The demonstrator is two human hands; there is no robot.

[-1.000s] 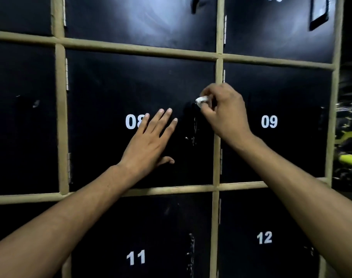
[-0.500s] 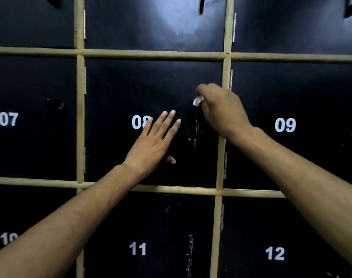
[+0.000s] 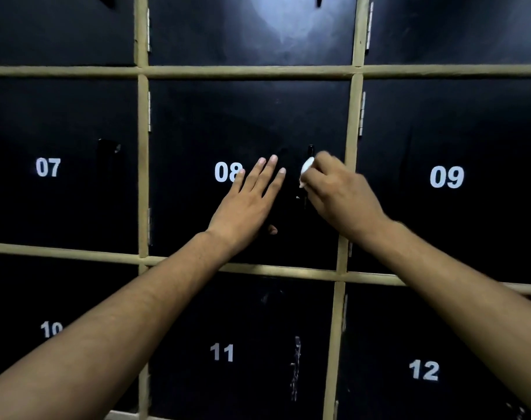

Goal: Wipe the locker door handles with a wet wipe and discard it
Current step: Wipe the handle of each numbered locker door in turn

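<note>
The step in hand is the wiping itself, at locker door 08 (image 3: 215, 122). The right hand (image 3: 341, 197) is curled around a small white wad of wet wipe (image 3: 307, 167), pinching it at the fingertips and pressing it against the dark vertical handle (image 3: 310, 150) near the door's right edge. The top of the handle shows just above the wipe, and a short stretch of it shows below the fingers. The left hand (image 3: 246, 204) holds nothing. It lies flat on the door with straight, slightly spread fingers, just left of the handle and partly over the painted number, apparently bracing the door against the rubbing.

The task looks to be somewhere in its middle, with the wipe in use and nothing yet discarded. The next move likely calls for drawing the wipe down the handle's length under light pressure. The pinch would need to stay firm so the small wad does not slip out against the metal. The flat hand should stay put so the door does not rattle.

After that, other handles wait: one on door 07 (image 3: 106, 154) and a scuffed one on door 11 (image 3: 296, 368). The handles on 09 and 12 are too dark to make out. No bin is in view, so discarding will mean turning away from the lockers.
</note>
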